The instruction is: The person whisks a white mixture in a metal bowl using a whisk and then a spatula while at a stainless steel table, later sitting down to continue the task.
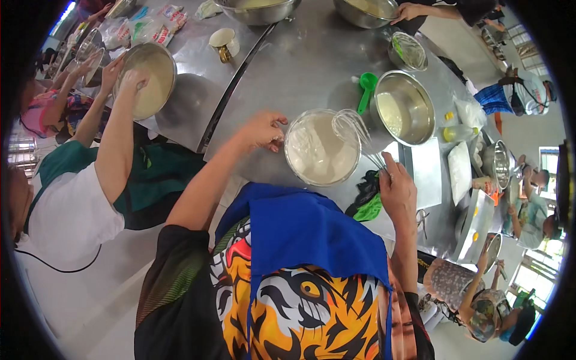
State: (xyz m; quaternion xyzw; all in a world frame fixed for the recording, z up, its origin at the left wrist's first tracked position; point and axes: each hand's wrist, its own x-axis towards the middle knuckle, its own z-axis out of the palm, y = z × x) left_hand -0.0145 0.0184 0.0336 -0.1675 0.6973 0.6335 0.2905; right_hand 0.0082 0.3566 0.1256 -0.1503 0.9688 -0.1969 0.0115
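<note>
In front of me stands a round bowl (321, 184) of pale, creamy batter (330, 159), its rim smeared. My right hand (398, 184) grips the handle of a wire whisk (352, 123). The whisk slants across the bowl's right rim, its coated wire loops over the batter. At the left rim is my left hand (264, 130), slightly blurred, fingers apart and curved, holding nothing. Whether its fingertips touch the bowl is unclear. A steel bowl (425, 121) with pale liquid sits to the right, beside a green measuring scoop (367, 92).
The steel table (297, 67) has a dark seam. At left, a co-worker's hand (135, 80) is over a batter bowl (168, 96). A mug (225, 42), dark and green cloths (369, 209), a bottle (454, 133) and a white bag (459, 173) lie around. Another hand (407, 12) holds a far bowl.
</note>
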